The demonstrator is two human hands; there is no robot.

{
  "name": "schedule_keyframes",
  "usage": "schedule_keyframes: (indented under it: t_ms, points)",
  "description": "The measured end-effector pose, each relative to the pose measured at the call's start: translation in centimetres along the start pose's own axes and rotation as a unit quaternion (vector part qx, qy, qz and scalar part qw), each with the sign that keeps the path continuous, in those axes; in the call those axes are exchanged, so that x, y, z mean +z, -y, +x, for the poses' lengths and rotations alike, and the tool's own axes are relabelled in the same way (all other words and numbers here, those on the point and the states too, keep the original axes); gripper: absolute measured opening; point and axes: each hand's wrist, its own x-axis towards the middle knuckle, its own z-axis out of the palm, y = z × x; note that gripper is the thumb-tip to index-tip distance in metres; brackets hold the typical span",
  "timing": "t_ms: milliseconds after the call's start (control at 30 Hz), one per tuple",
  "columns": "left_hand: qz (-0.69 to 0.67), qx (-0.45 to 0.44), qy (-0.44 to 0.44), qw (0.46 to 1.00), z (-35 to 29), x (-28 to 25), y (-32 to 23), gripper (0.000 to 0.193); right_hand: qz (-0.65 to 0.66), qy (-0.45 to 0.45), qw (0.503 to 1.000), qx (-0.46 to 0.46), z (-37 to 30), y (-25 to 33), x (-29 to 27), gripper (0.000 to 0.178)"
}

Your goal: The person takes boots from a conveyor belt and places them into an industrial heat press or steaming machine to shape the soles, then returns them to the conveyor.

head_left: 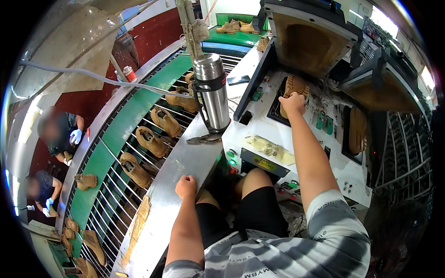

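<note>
My right hand (293, 104) is closed round a tan shoe (296, 85) that lies sole up in a dark recess of the white pressing machine (266, 134). The shoe's ridged sole faces up, and my fingers cover its near part. A second tan shoe (357, 129) rests sole up in the recess to the right, out of my grasp. My left hand (186, 186) is curled into a fist at the edge of the metal ledge (174, 167), and nothing shows in it. Above the two recesses the machine's padded lids (308, 39) stand raised.
A steel flask (211, 92) stands on the ledge by dark pliers (205, 139); a phone (238, 80) lies beyond. To the left, a roller conveyor (111, 194) with a green belt (107, 143) carries several tan shoes (151, 142). Two people (62, 132) work across it.
</note>
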Motion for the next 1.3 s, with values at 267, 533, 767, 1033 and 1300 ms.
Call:
schedule_keyframes:
  t_ms: [267, 533, 767, 1033, 1300]
  points:
    - [-0.011, 0.006, -0.001, 1.000, -0.4, -0.2, 0.0, 0.027, -0.024, 0.122, 0.984, -0.126, 3.6, -1.0, -1.9, 0.053]
    - [-0.019, 0.003, 0.008, 1.000, -0.1, -0.3, 0.0, 0.023, -0.044, 0.096, 0.979, -0.176, 1.7, -3.1, -1.0, 0.071]
    - [-0.412, -0.096, 0.081, 0.903, -5.5, 0.3, -1.2, 0.039, 0.099, -0.103, 0.968, -0.207, 0.4, -20.4, -6.9, 0.052]
    - [-0.736, -0.192, 0.264, 0.593, -7.0, 2.5, -16.2, 0.059, -0.101, -0.249, 0.961, -0.070, -0.9, -30.3, -13.6, 0.077]
    - [-0.646, -0.111, 0.377, 0.654, -8.4, 0.6, -11.4, 0.040, -0.104, 0.078, 0.979, 0.154, 5.1, -28.7, -19.2, 0.101]
